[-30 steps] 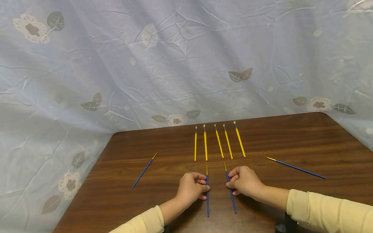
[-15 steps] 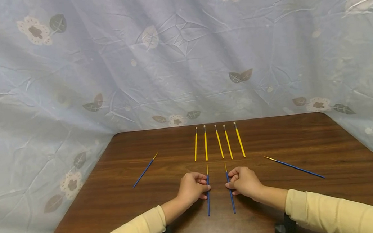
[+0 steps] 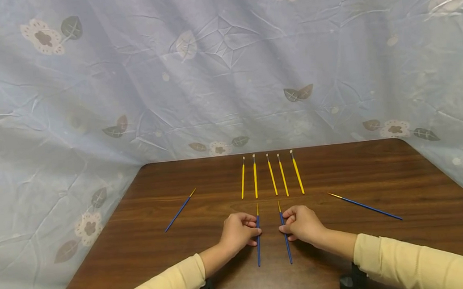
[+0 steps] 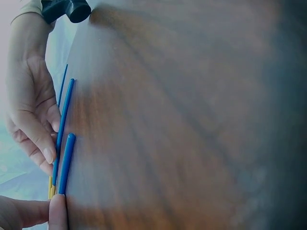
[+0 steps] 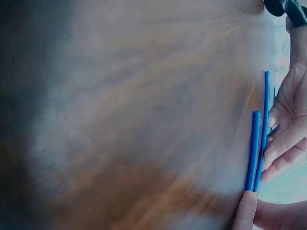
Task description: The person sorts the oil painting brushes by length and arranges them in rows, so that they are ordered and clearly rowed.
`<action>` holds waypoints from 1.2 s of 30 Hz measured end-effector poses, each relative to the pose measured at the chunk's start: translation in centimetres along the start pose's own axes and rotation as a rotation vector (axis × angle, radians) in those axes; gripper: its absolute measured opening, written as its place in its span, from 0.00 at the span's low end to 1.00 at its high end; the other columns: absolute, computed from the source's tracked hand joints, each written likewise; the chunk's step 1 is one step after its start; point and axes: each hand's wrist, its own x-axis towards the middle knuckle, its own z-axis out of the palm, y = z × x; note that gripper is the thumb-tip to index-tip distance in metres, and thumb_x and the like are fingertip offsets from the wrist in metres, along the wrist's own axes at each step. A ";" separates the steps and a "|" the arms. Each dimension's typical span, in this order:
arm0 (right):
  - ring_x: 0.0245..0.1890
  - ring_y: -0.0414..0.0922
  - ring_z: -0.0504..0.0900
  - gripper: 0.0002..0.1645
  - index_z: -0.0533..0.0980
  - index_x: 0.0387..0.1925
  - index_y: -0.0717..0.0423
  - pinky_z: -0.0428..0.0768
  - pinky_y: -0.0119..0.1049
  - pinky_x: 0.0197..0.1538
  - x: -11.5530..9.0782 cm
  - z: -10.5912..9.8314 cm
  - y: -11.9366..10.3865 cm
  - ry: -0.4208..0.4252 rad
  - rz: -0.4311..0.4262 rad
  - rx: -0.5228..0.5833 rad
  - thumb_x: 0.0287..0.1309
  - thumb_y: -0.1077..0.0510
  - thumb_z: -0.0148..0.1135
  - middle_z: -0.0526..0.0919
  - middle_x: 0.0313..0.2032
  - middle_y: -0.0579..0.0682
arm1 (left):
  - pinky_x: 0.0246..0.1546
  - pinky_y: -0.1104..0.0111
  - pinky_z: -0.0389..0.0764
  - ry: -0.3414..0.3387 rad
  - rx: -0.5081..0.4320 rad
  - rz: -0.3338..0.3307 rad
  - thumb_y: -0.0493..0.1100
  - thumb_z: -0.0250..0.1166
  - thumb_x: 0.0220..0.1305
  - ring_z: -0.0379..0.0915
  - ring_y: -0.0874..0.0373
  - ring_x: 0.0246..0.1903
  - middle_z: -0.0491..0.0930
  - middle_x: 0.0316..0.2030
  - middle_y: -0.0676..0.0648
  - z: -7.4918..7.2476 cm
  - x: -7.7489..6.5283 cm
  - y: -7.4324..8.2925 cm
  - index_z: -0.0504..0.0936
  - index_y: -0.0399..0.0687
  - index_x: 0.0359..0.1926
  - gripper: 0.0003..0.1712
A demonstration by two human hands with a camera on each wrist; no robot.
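Two thin blue paintbrushes with golden tips stand side by side at the front middle of the head view, tips pointing away. My left hand [image 3: 239, 231] pinches the left blue paintbrush [image 3: 258, 252] between thumb and fingers. On the other side, my right hand [image 3: 302, 224] pinches the right blue paintbrush [image 3: 289, 250] the same way. A narrow gap separates the two. In the left wrist view, the left hand's fingertip [image 4: 58, 213] covers part of its paintbrush [image 4: 67, 160]. The right wrist view has the right hand's fingertip [image 5: 245, 208] against its paintbrush [image 5: 253, 148].
Several yellow flat-tipped paintbrushes [image 3: 255, 178] lie in a row toward the back of the brown table [image 3: 201, 178]. Another blue paintbrush [image 3: 179, 211] lies slanted at the left, and one more [image 3: 369, 207] at the right. A flowered curtain [image 3: 228, 95] hangs behind the table.
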 end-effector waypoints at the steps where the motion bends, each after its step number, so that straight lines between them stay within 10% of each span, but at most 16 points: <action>1: 0.21 0.44 0.79 0.20 0.73 0.44 0.75 0.84 0.37 0.25 0.0 0.0 0.0 -0.002 0.000 -0.001 0.49 0.74 0.69 0.76 0.24 0.54 | 0.18 0.66 0.83 0.000 -0.002 -0.001 0.23 0.71 0.49 0.79 0.58 0.20 0.79 0.28 0.45 0.0 0.0 0.0 0.81 0.27 0.40 0.15; 13: 0.23 0.45 0.80 0.21 0.73 0.46 0.76 0.85 0.39 0.26 0.3 -0.3 -0.3 -0.028 0.034 0.036 0.49 0.74 0.69 0.76 0.26 0.55 | 0.21 0.65 0.84 -0.036 -0.059 -0.023 0.24 0.71 0.51 0.80 0.57 0.23 0.79 0.30 0.44 -0.4 0.1 0.0 0.80 0.26 0.43 0.16; 36: 0.38 0.48 0.81 0.25 0.72 0.51 0.73 0.84 0.44 0.43 0.7 -4.6 0.0 -0.350 -0.009 0.107 0.57 0.63 0.69 0.77 0.39 0.57 | 0.35 0.60 0.85 -0.281 -0.165 -0.072 0.33 0.69 0.59 0.79 0.54 0.35 0.78 0.38 0.42 -4.5 0.2 0.4 0.76 0.26 0.52 0.22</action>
